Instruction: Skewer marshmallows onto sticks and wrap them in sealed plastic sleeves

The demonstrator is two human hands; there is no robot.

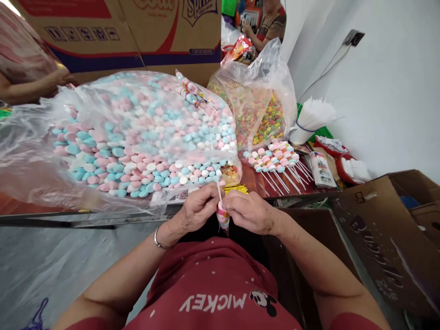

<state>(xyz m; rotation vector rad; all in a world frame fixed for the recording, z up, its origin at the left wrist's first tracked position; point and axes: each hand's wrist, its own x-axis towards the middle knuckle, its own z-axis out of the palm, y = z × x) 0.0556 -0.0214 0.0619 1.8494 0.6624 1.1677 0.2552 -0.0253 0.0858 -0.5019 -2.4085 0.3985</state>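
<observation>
Between my hands, in front of my chest, is a marshmallow stick [223, 217] in a clear wrapper, its candy end down and its white stick up. My left hand [199, 207] pinches it near the stick. The fingers of my right hand [252, 211] are closed at the wrapper's neck from the other side. Yellow ties [235, 188] lie on the table edge just beyond my fingers. A big clear bag of pink, blue and white marshmallows [144, 137] spreads across the table ahead. Several unwrapped marshmallow sticks [275, 158] lie in a pile to the right.
Wrapped marshmallow sticks [192, 91] rest on the big bag. Behind stand a bag of colourful ring candy [261, 110] and a large carton [137, 41]. A cup of white sticks [300, 133] is at right, near an open cardboard box [385, 243]. Other people are at the far left and back.
</observation>
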